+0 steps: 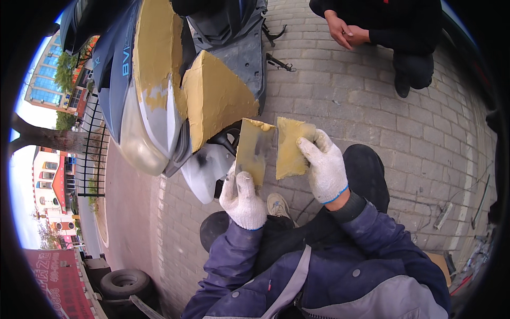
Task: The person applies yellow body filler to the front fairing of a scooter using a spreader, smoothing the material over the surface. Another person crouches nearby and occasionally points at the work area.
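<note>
My left hand (241, 202), in a white knit glove, grips a thin rectangular spreader (255, 149) smeared with yellow putty, its thumb on the plate's lower part. My right hand (324, 165), gloved likewise, pinches a second putty-covered spreader (289, 151) just to the right of the first. Beyond them stands a blue and silver scooter body (154, 117), with rough yellow putty (215, 98) over a wedge-shaped section and an upper strip. A white lower panel (204, 175) with a dark smudge sits behind my left hand.
A crouching person in dark clothes (398, 26) has hands clasped at upper right. Brick paving (414, 133) surrounds me. A black fence (93, 170), tree trunk (64, 139) and buildings are at the left, stacked tyres (125, 284) at lower left. Wires and scraps (446, 218) lie at right.
</note>
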Demonstrator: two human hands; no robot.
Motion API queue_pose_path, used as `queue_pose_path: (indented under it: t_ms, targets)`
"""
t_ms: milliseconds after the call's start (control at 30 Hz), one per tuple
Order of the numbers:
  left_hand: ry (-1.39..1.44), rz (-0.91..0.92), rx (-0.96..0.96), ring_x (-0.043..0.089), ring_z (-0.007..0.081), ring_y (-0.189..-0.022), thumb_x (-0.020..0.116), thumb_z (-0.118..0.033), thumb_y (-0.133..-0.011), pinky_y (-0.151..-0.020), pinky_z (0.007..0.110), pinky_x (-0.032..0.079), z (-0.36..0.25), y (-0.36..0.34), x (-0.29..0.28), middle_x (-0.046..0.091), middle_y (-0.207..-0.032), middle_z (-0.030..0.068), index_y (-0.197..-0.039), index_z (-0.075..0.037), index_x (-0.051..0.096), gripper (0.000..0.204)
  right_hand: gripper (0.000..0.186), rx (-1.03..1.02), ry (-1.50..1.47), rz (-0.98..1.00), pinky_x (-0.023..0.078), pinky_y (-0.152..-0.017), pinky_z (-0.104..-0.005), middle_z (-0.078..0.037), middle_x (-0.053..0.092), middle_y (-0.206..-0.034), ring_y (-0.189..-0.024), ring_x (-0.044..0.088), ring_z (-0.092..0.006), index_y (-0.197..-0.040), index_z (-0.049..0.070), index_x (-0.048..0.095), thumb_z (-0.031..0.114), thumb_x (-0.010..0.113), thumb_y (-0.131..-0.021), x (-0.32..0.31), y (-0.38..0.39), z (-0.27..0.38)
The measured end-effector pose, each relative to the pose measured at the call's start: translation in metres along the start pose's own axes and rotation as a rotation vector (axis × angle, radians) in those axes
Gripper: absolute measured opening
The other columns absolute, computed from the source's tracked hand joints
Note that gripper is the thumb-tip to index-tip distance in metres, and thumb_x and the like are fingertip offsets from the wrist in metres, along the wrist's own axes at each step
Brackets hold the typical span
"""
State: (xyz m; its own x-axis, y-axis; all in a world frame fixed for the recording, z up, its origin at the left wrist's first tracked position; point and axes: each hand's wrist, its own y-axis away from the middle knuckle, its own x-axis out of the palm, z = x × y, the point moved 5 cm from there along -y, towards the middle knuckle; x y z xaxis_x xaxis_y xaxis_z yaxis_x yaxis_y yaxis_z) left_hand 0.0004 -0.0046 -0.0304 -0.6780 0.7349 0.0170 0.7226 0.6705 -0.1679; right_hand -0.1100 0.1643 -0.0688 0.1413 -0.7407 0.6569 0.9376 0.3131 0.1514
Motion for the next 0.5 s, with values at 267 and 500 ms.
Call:
queue_pose_path:
  t_ms: [267, 500]
  targets:
    - [-0.22, 0.334, 0.307, 0.071, 0.0219, -0.106, 0.058, -0.009, -0.112, -0.097, 0.034, 0.056, -0.012, -0.004, 0.031, 0.074, -0.123, 0.0171, -0.141, 0.007, 0.067, 0.034, 0.035, 0.04, -0.111, -0.062, 0.06, -0.101, -0.0319, -0.009, 0.073, -0.131, -0.114, 0.072, -0.0143, -0.143, -0.004, 0.062, 0.009, 0.061, -0.111, -0.009, 0.001, -0.007]
    - [-0.564, 0.675, 0.565, 0.075, 0.0387, -0.101, 0.077, 0.003, -0.09, -0.088, 0.043, 0.061, -0.006, -0.026, 0.083, 0.076, -0.12, 0.0201, -0.136, 0.0, 0.07, 0.046, 0.039, -0.065, -0.073, -0.135, 0.058, -0.105, -0.035, -0.013, 0.072, -0.135, -0.12, 0.071, -0.0197, -0.147, -0.006, 0.06, 0.008, 0.059, -0.111, -0.054, -0.005, -0.005]
